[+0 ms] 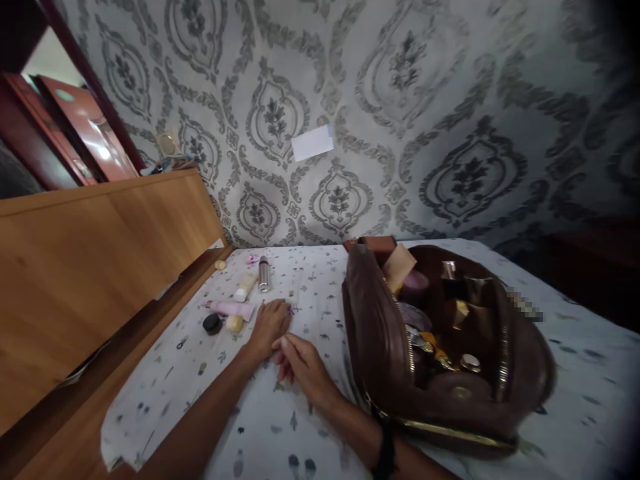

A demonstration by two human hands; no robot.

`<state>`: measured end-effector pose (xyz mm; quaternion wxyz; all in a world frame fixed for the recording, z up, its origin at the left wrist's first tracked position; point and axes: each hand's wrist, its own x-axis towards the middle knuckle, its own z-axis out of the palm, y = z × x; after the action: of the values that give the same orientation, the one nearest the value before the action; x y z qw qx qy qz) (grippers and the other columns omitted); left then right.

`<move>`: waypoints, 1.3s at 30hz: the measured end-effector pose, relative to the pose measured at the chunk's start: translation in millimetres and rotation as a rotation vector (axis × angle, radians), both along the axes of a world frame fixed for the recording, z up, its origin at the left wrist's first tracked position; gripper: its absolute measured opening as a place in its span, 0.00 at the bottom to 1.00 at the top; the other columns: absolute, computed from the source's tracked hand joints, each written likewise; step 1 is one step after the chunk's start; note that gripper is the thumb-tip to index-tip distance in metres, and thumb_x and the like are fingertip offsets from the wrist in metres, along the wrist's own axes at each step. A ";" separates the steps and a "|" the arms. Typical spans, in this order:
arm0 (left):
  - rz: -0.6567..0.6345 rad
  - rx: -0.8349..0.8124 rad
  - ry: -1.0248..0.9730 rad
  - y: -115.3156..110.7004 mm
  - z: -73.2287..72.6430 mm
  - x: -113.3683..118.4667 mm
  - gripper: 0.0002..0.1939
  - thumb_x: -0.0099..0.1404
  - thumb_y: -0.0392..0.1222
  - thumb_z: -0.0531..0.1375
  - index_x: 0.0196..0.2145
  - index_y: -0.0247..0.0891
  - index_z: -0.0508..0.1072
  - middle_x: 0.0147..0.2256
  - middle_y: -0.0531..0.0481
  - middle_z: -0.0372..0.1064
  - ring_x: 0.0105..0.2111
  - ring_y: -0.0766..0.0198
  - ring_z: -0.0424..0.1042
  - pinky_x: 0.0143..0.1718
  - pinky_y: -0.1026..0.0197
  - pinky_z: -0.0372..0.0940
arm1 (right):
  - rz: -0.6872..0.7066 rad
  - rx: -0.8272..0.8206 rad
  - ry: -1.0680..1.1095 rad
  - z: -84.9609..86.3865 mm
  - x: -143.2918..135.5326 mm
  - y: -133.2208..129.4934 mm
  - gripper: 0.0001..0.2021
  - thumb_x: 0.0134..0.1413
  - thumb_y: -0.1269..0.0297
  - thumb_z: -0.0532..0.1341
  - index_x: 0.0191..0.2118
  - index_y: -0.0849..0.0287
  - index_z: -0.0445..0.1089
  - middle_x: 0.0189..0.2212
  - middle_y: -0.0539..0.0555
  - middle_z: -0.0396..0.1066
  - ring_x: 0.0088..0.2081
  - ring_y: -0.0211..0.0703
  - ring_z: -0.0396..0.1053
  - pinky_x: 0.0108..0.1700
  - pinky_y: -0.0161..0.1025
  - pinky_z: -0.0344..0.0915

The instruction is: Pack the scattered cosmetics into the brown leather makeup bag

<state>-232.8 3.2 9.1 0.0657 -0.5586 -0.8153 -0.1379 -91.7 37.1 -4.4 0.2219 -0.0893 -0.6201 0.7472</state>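
Note:
My left hand (273,325) lies palm down on the patterned white sheet, fingers stretched out and nothing in them. Just in front of its wrist is my right hand (304,368), its fingers loosely curled, its thumb close to or touching the left hand. I see nothing in it. Beside the left hand are a pink tube (231,309), a small yellow-capped container (235,323) and a round black jar (212,325). Farther back lie a cream tube with a white cap (245,287) and a silver cylindrical bottle (264,275). To the right stands a brown leather handbag (376,320), unzipped.
Inside the handbag are a purple item (415,283), a beige card or packet (399,267) and several small shiny things. A wooden board (115,253) edges the bed on the left. A white paper (313,143) is on the patterned wall (337,193). A small yellow item (220,265) lies near the board.

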 end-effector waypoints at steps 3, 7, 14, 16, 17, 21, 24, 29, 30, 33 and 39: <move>0.005 -0.013 -0.003 -0.1 2.6 1.0 0.16 0.72 0.38 0.52 0.55 0.41 0.67 0.59 0.42 0.66 0.61 0.54 0.63 0.62 0.46 0.57 | -0.006 -0.002 -0.004 2.0 1.1 0.1 0.28 0.55 0.34 0.54 0.34 0.59 0.65 0.25 0.48 0.66 0.20 0.34 0.65 0.20 0.32 0.56; 0.015 -0.036 -0.005 -1.0 5.0 2.6 0.16 0.72 0.39 0.51 0.56 0.39 0.67 0.60 0.41 0.65 0.62 0.53 0.62 0.64 0.44 0.54 | -0.011 -0.005 -0.015 5.3 1.9 -0.3 0.29 0.53 0.32 0.55 0.33 0.59 0.65 0.25 0.49 0.66 0.20 0.34 0.65 0.21 0.32 0.56; 0.005 -0.076 -0.013 -3.4 8.8 3.1 0.16 0.73 0.40 0.50 0.56 0.39 0.66 0.61 0.41 0.63 0.62 0.53 0.61 0.64 0.45 0.54 | -0.017 0.009 -0.045 7.5 2.3 0.1 0.31 0.52 0.31 0.55 0.34 0.60 0.67 0.25 0.50 0.67 0.21 0.36 0.66 0.21 0.33 0.58; 0.003 -0.085 -0.012 -3.9 10.6 3.5 0.16 0.73 0.39 0.50 0.55 0.38 0.67 0.61 0.41 0.64 0.61 0.53 0.62 0.63 0.46 0.54 | -0.010 0.009 -0.055 7.6 2.6 0.6 0.30 0.52 0.31 0.56 0.34 0.60 0.68 0.25 0.50 0.67 0.21 0.36 0.66 0.21 0.34 0.59; 0.004 -0.089 -0.010 -4.1 11.7 3.9 0.15 0.73 0.39 0.50 0.54 0.38 0.67 0.60 0.40 0.65 0.61 0.53 0.62 0.63 0.46 0.55 | -0.009 0.010 -0.058 7.8 2.7 0.9 0.30 0.52 0.31 0.56 0.34 0.60 0.68 0.25 0.50 0.67 0.21 0.37 0.66 0.22 0.34 0.59; 0.011 -0.100 0.011 -6.9 17.8 5.6 0.12 0.71 0.38 0.51 0.48 0.38 0.70 0.53 0.41 0.71 0.55 0.52 0.67 0.58 0.49 0.60 | -0.019 0.011 -0.066 9.0 3.2 1.2 0.32 0.50 0.30 0.57 0.34 0.61 0.69 0.25 0.51 0.67 0.21 0.37 0.67 0.22 0.35 0.60; 0.030 -0.086 0.037 -12.1 23.9 5.3 0.10 0.71 0.37 0.51 0.44 0.38 0.72 0.47 0.42 0.73 0.52 0.52 0.69 0.57 0.49 0.61 | -0.029 0.001 -0.069 10.3 3.6 0.7 0.32 0.48 0.30 0.58 0.33 0.61 0.69 0.24 0.51 0.67 0.20 0.37 0.66 0.21 0.35 0.58; 0.084 -0.006 0.055 -21.7 38.7 -6.9 0.14 0.72 0.38 0.48 0.46 0.40 0.72 0.47 0.41 0.74 0.51 0.53 0.69 0.56 0.53 0.62 | -0.028 -0.006 -0.076 14.0 5.8 -0.2 0.33 0.47 0.28 0.57 0.32 0.60 0.68 0.25 0.51 0.67 0.21 0.37 0.66 0.22 0.35 0.58; 0.096 0.010 0.056 -23.0 43.0 -12.9 0.15 0.72 0.39 0.48 0.47 0.40 0.72 0.48 0.42 0.74 0.52 0.54 0.69 0.56 0.54 0.62 | -0.026 -0.003 -0.079 14.7 6.2 -0.2 0.33 0.47 0.27 0.57 0.32 0.60 0.68 0.25 0.51 0.67 0.21 0.37 0.66 0.23 0.35 0.58; 0.142 0.031 0.068 -24.9 58.4 -42.1 0.16 0.73 0.39 0.46 0.49 0.40 0.71 0.50 0.43 0.73 0.52 0.55 0.69 0.56 0.55 0.63 | -0.012 0.002 -0.092 15.6 6.4 -0.2 0.34 0.46 0.26 0.56 0.31 0.60 0.67 0.25 0.51 0.67 0.21 0.36 0.66 0.23 0.35 0.57; 0.348 -0.057 0.148 -16.9 82.5 -141.3 0.17 0.73 0.38 0.48 0.51 0.34 0.71 0.52 0.39 0.72 0.54 0.52 0.69 0.55 0.53 0.64 | 0.002 -0.003 -0.105 14.1 7.3 -1.5 0.33 0.51 0.28 0.55 0.34 0.61 0.68 0.26 0.50 0.66 0.22 0.35 0.65 0.24 0.34 0.57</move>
<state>-374.1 -13.7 91.6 0.1322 -0.4195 -0.8961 -0.0599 -84.5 35.6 9.7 0.1884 -0.1280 -0.6299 0.7425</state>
